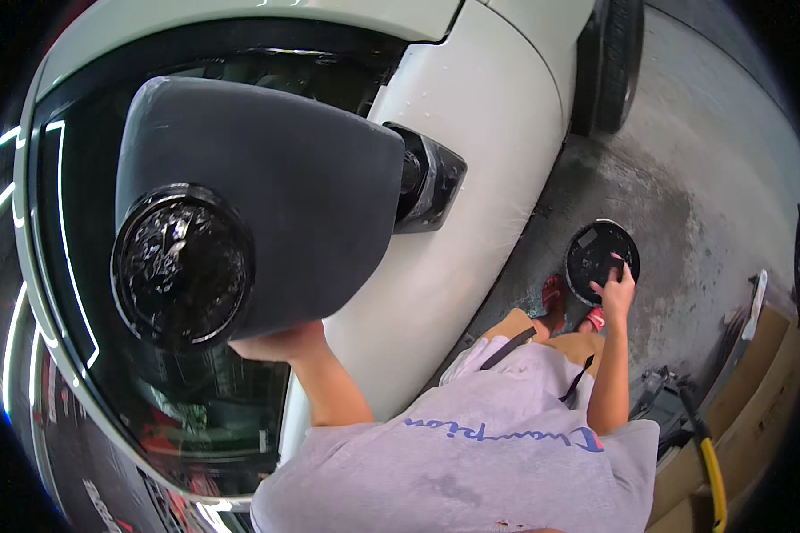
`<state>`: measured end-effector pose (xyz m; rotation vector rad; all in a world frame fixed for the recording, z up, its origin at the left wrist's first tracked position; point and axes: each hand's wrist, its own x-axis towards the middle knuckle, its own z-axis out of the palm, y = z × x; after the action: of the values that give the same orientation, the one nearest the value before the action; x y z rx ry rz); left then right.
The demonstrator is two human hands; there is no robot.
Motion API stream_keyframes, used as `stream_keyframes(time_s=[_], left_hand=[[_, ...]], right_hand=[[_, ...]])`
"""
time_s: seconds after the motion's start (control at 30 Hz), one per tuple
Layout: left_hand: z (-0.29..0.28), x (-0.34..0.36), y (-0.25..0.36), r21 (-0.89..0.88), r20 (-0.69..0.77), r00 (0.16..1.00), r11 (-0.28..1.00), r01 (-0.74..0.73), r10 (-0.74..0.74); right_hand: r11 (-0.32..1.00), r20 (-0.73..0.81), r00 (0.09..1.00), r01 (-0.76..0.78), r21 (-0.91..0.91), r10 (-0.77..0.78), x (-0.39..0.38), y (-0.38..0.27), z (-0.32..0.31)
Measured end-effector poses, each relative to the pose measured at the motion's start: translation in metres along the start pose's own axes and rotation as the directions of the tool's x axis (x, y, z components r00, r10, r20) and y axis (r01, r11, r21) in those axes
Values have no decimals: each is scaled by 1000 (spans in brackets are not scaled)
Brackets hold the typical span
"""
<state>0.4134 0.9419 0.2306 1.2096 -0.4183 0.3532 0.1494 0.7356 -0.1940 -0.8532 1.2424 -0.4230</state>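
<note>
A large dark grey shell, like a side mirror housing [320, 186], stands out from a white vehicle on a black bracket [431, 182]. A glossy black round disc [182, 266] with a raised, wet-looking face covers its lower left part. My left hand [280, 343] touches the shell's lower edge; its fingers are hidden behind it. Lower down on the right, my right hand [615, 286] is closed round a small black part at a second round black disc [591, 258] with a shiny rim. Whether that part belongs to the disc I cannot tell.
The white vehicle's side [471, 213] and dark window [240, 417] fill the left. A tyre [609, 62] stands at the top right, on a stained grey floor [676, 151]. Cardboard [764, 382], a yellow-and-black tool [713, 471] and dark parts [662, 400] lie lower right.
</note>
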Motion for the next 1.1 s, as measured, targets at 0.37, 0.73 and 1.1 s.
stream_keyframes(time_s=[0.37,0.73,1.1], left_hand=[[-10,5,-8,-31,206,975,997,-72,77],[-27,6,-5,-17,84,995,999,47,-45],[-68,30,-16,766,617,701,-67,-640,358]], right_hand=[[677,-108,669,733,-67,-735,-130,-166,151],[329,65,323,938,112,-944,-186,-175,240],[335,154,323,940,62,-934,-173,-177,253]])
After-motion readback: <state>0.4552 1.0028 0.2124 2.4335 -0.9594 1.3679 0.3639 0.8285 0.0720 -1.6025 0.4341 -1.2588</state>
